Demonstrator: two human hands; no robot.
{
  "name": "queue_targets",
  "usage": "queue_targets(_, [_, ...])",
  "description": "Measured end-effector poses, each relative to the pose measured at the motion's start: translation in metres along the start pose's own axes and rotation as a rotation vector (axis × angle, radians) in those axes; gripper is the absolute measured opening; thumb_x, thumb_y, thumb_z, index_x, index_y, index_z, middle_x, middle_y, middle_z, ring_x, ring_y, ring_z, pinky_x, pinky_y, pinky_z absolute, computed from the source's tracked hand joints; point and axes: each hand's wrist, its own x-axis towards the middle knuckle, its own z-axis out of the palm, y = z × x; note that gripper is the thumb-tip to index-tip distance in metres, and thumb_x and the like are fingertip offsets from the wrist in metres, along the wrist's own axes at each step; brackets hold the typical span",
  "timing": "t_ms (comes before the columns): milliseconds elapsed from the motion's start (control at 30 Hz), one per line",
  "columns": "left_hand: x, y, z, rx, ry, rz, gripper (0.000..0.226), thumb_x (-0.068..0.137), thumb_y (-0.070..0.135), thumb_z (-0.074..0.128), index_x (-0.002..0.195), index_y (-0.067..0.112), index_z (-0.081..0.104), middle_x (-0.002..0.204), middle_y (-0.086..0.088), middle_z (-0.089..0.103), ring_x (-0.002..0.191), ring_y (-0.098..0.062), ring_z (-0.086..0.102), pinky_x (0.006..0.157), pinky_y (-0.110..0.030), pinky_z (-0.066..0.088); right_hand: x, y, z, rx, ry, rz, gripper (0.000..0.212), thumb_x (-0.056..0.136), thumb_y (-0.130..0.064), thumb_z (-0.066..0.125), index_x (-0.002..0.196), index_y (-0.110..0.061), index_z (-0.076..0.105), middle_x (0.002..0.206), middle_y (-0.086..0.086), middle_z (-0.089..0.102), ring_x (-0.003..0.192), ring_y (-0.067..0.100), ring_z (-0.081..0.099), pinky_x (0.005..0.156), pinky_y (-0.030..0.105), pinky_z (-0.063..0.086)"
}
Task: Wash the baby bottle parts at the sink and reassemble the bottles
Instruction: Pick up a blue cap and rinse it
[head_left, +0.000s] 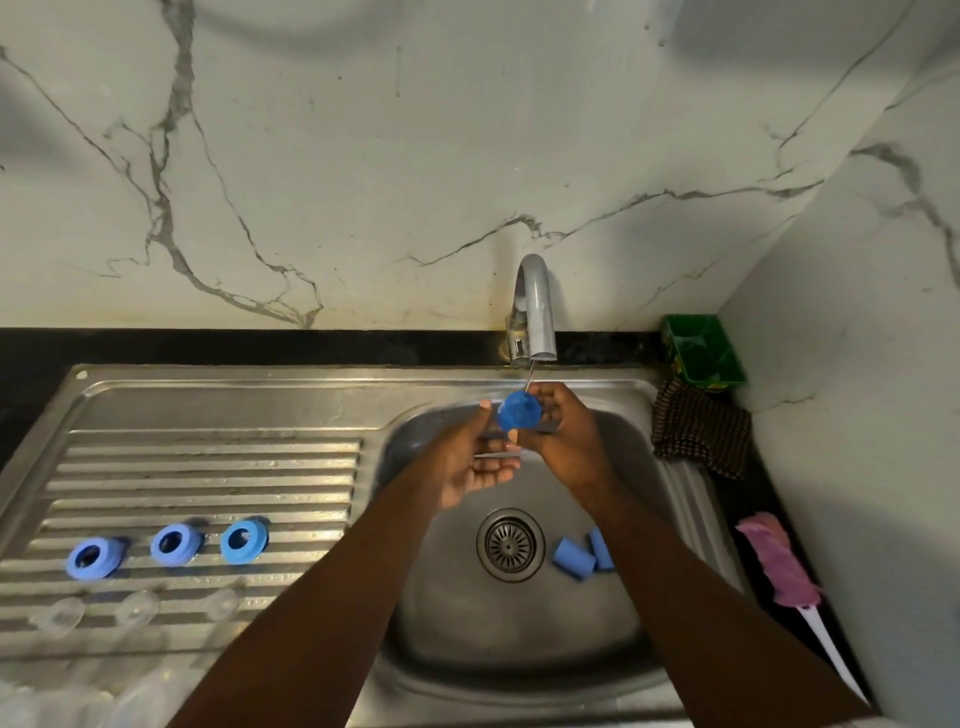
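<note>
Pinching blue cap (519, 411), right hand (569, 441) (left hand (475, 465) cupped).

Under the faucet (535, 312), the right hand (566, 441) held a blue cap (518, 410) in a thin stream of water. The left hand (475, 462) lay palm-up beside it. Three blue rings (175, 544) sat on the left drainboard (208, 467).
</note>
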Motion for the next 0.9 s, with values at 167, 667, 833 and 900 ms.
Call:
queue_targets(167, [0.003,-0.001,0.010,0.092,-0.004,0.186,0.024,0.092,0.014,0.070,0.115,0.016,0.064,0.110,-0.011,0.071,0.092,-0.019,0.071,0.080,-0.031,0.060,-0.002,0.013,-0.003,0.156,-0.022,0.126,0.051,0.077,0.019,0.060,0.120,-0.008,0.056,0.119,0.012,0.063,0.108,0.028,0.063,0.086,0.035,0.057])
queue_targets(667, [-0.007,-0.016,0.022,0.518,0.003,0.496,0.047,0.072,-0.016,0.077,0.114,-0.010,0.057,0.101,-0.011,0.064,0.081,0.000,0.068,0.068,-0.014,0.054,-0.013,0.024,-0.014,0.255,-0.011,0.361,0.046,0.087,0.013,0.044,0.126,-0.004,0.061,0.125,0.016,0.064,0.113,0.030,0.063,0.092,0.039,0.057])
queue_targets(833, [-0.028,-0.044,0.026,0.491,0.020,0.403,0.050,0.080,-0.004,0.078,0.122,0.013,0.058,0.099,0.002,0.065,0.081,-0.005,0.066,0.062,-0.015,0.055,-0.030,0.029,-0.020,0.030,-0.064,0.310,0.039,0.087,0.016,0.047,0.114,-0.005,0.066,0.117,0.014,0.066,0.108,0.026,0.063,0.092,0.038,0.055])
queue_targets(900, [-0.030,-0.051,0.025,0.445,0.036,0.380,0.046,0.082,-0.004,0.075,0.119,0.017,0.059,0.102,-0.005,0.066,0.081,-0.014,0.067,0.062,-0.017,0.056,-0.030,0.030,-0.022,-0.098,-0.052,0.230,0.034,0.084,0.017,0.051,0.108,0.001,0.069,0.108,0.016,0.070,0.099,0.021,0.064,0.087,0.034,0.053])
